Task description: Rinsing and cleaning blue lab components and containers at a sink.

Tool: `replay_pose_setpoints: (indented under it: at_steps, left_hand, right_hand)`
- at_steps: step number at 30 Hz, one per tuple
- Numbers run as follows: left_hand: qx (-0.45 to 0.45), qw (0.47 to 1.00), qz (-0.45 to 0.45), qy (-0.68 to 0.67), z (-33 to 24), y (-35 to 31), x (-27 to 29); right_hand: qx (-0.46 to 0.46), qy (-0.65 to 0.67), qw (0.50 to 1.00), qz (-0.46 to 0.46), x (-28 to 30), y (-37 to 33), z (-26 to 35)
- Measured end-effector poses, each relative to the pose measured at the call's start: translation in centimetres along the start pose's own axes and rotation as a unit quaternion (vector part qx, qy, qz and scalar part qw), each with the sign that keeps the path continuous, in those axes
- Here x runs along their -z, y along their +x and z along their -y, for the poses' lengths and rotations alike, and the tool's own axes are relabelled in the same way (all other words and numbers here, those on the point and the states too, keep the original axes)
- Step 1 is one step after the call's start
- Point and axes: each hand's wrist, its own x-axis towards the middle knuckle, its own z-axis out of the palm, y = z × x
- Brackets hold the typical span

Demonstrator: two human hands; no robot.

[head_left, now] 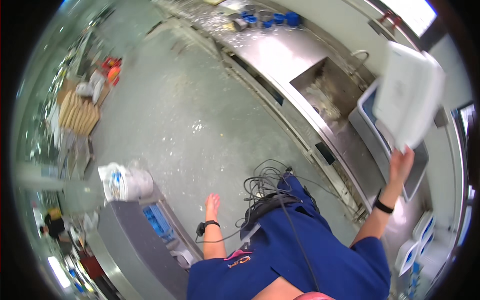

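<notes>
My right hand [401,162] is raised at the right, its fingers closed on the lower edge of a white rectangular plastic tub [407,95]. The tub is tilted up on its end and a little blurred, so its inside is hard to make out. Behind and below it, a grey plastic bin [361,122] rests on the steel counter beside the sink. My left hand [212,202] hangs low over the floor with fingers stretched out, touching nothing.
The steel counter [265,50] runs along the right with a sink [325,85], tap [357,57] and blue cups [292,19]. A white bucket [135,184] stands at left near a grey cabinet [135,240]. Loose black cables [265,182] hang by my legs.
</notes>
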Motion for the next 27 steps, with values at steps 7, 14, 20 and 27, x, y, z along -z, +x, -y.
replay_pose_setpoints:
  at_steps: [7, 14, 20, 27]
  left_hand:
    - [0.036, 0.995, 0.049, -0.084, -6.4, 7.4, -3.8]
    - [0.161, 0.983, -0.023, -0.08, -17.0, 13.4, -8.8]
    - [0.055, 0.994, 0.052, 0.078, -32.7, 21.7, -18.4]
    - [-0.07, 0.954, 0.179, 0.228, -50.9, 26.3, -42.3]
  right_hand:
    - [-0.169, -0.09, 0.98, -0.062, -9.6, 2.1, -24.2]
    - [-0.131, -0.45, 0.863, -0.187, 5.3, 1.4, -23.5]
    - [-0.091, -0.569, 0.757, -0.308, 20.6, -4.9, -14.0]
    - [0.108, -0.624, 0.573, -0.52, 15.3, -4.1, -16.1]
